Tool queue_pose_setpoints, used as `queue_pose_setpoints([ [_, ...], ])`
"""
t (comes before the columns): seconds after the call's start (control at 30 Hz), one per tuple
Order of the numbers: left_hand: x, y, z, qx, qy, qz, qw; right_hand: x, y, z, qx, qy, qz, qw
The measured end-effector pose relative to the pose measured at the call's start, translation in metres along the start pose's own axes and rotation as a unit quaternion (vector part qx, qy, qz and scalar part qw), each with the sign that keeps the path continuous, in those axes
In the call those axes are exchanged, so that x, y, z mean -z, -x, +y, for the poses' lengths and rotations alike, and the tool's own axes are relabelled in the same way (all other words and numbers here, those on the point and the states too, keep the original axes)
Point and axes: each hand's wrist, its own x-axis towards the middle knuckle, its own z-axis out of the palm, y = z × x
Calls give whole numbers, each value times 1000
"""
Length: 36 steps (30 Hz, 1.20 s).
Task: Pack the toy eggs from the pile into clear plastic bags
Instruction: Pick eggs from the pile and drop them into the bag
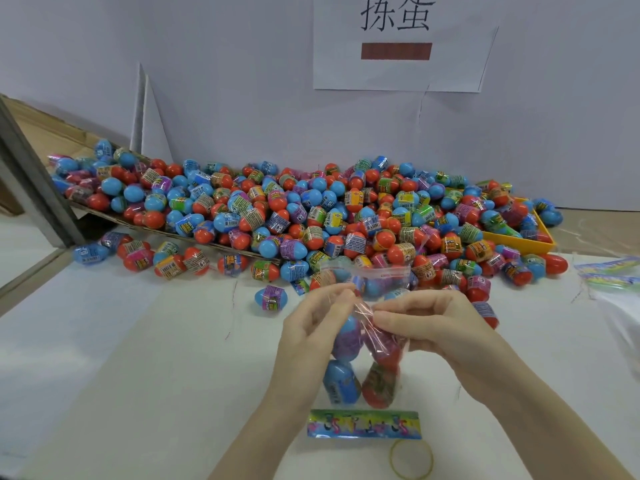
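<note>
Head view: I see both hands pinching the twisted neck of a clear bag (367, 344) over the counter (138, 358), left hand (311, 323) and right hand (426, 320) each with a narrow grip closed on the plastic. Four eggs (341, 382) sit inside the bag, its printed header card (364, 424) lying flat near a rubber band (412, 459). The egg pile (294, 216) lies behind, against the wall, spilling over a yellow tray (519, 242).

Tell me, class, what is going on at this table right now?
A person is packing toy eggs. The left hand and right hand both pinch the neck of a clear plastic bag already holding several eggs. A big pile of eggs lies behind, and a rubber band lies near the bag.
</note>
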Motion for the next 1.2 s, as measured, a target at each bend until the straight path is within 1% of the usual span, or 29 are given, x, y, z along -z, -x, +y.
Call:
queue_pose_setpoints([
  [0.07,-1,-2,4,-28,-21,24,999,1,3,0,-4,15,6,1000],
  [0.13,-2,-2,5,-27,-35,20,999,0,6,-1,9,33,26,999],
  [0.17,-2,-2,6,-22,-38,17,999,-1,8,-2,32,51,51,997],
  [0.2,-3,-1,7,-18,-39,15,999,-2,10,-4,76,88,89,989],
  [0.23,-4,-1,7,-18,-40,9,999,-4,13,-8,143,147,133,970],
  [0.27,-5,0,7,-16,-35,1,999,-7,14,-13,222,217,165,936],
  [0.3,-6,1,8,-16,-31,-9,999,-9,15,-18,290,282,179,897],
  [0.33,-7,2,8,-15,-27,-18,999,-12,13,-22,334,334,174,864],
  [0.37,-8,3,9,-15,-24,-27,999,-14,11,-25,352,372,161,843],
  [0.4,-8,4,10,-14,-18,-34,999,-15,7,-27,354,392,141,838],
  [0.47,-9,7,12,-17,-18,-46,999,-15,1,-30,340,393,105,848],
  [0.6,-7,8,12,-28,-32,-44,998,-12,-5,-29,327,355,95,871],
  [0.7,-7,7,11,-56,-68,-21,996,-11,-6,-27,350,342,78,868],
  [0.73,-7,7,10,-73,-88,-17,993,-11,-5,-27,363,356,74,858],
  [0.83,-5,8,11,-144,-178,-25,973,-12,-4,-24,401,448,110,791],
  [0.87,-4,9,12,-165,-211,-28,963,-11,-5,-23,405,466,120,778],
  [1.0,1,7,9,-209,-287,-18,935,-11,-5,-23,426,487,117,753],
  [1.07,2,6,8,-214,-303,-17,928,-12,-5,-24,440,494,117,741],
  [1.13,2,6,8,-213,-306,-22,928,-13,-5,-26,460,508,120,718],
  [1.2,0,5,10,-214,-303,-21,928,-13,-5,-27,489,526,127,684],
])
